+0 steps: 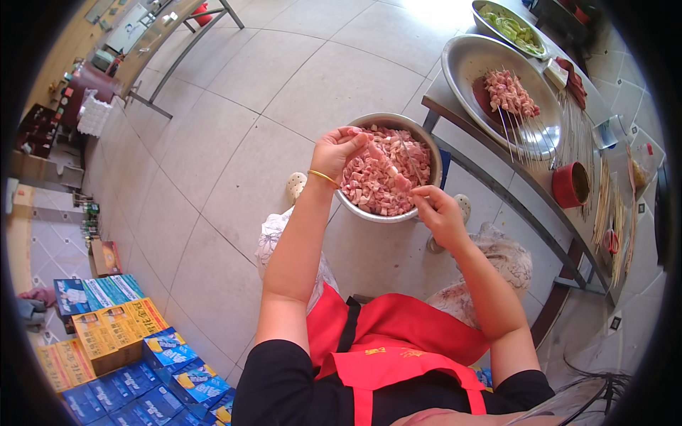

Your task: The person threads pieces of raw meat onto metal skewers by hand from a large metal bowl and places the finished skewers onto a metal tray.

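Over a large metal pot (387,218) filled with chopped raw meat (365,186), both hands work on a skewer threaded with several pieces of raw meat (391,170). My left hand (337,149), below a yellow bracelet, pinches a meat piece at the skewer's upper end. At the pot's lower right rim, my right hand (438,213) grips the skewer's other end between thumb and fingertips. Another thin skewer (409,154) lies across the meat in the pot. On the bench at the right, a wide metal basin (461,69) holds a pile of finished meat skewers (511,96).
The bench (493,165) also carries loose metal skewers (575,138), a red cup (570,185), bamboo skewers (602,202), red-handled scissors (611,241) and a bowl of green vegetables (511,29). Stacked cartons (128,388) stand at the lower left.
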Available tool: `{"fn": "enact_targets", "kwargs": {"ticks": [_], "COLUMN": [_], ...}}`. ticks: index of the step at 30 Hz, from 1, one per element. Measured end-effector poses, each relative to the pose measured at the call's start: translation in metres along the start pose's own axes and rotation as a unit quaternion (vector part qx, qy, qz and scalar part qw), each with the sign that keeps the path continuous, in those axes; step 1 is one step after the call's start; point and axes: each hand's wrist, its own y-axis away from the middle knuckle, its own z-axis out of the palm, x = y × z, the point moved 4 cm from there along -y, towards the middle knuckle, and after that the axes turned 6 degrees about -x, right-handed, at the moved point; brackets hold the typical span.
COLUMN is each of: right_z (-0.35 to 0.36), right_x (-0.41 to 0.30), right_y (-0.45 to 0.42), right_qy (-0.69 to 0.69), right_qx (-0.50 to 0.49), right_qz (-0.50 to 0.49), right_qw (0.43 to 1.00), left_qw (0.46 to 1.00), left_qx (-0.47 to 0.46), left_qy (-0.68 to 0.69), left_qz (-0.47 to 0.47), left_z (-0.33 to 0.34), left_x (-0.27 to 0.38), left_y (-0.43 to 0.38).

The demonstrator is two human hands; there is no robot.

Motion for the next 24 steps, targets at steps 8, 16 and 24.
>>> {"fn": "enact_targets", "kwargs": {"ticks": [8,16,24], "right_z": [-0.0010,-0.0043,-0.0030], "right_x": [0.0024,0.0067,-0.0010], "right_y": [-0.0050,-0.0033,-0.0022], "right_qy": [-0.004,0.036,0.038], "right_qx": [0.007,0.012,-0.003], "right_qz": [-0.014,-0.020,-0.011], "right_qw": [1.000,0.999,0.999], "left_qw": [0.999,0.997,0.997], "left_qx": [-0.016,-0.001,0.010], "left_qy": [0.040,0.075,0.052], "left_qz": [0.000,-0.023,-0.049], "left_z": [0.0055,0.0026,-0.0006], "left_x": [-0.0002,-0.0040,-0.0030], "left_y": [0.0014,0.0017,0.0046]}}
